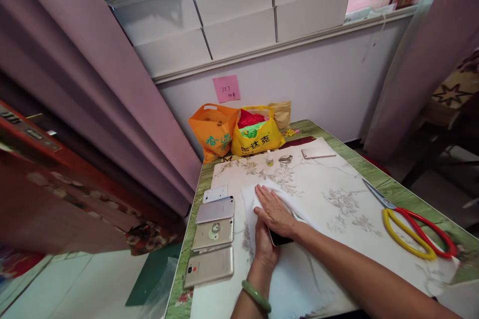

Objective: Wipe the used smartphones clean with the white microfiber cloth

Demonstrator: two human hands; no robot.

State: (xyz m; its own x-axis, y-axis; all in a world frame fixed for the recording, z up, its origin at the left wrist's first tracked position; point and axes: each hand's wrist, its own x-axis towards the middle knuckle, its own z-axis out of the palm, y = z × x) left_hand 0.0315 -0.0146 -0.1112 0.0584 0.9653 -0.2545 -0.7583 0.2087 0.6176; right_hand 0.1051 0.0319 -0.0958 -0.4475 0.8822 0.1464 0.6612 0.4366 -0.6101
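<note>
My left hand [265, 246], with a green bangle [256, 297] on the wrist, is closed around the left side of a smartphone [280, 239]. Only a dark lower corner of the phone shows. My right hand [277, 212] lies over the phone, fingers long and close together, pressing a white cloth [290, 202] against it. Its thumb rests across the left fingers, and what lies under the palm is hidden. More of the cloth spreads beneath both hands on the table. To the left, a column of phones [211, 266] lies on the flowered table cover [314, 179].
Large scissors [411, 234] with red and yellow handles lie at the right. Toward the back are a small bottle [270, 158], glasses [285, 159] and another phone [318, 152]. Orange [215, 134] and yellow bags [258, 144] stand by the wall.
</note>
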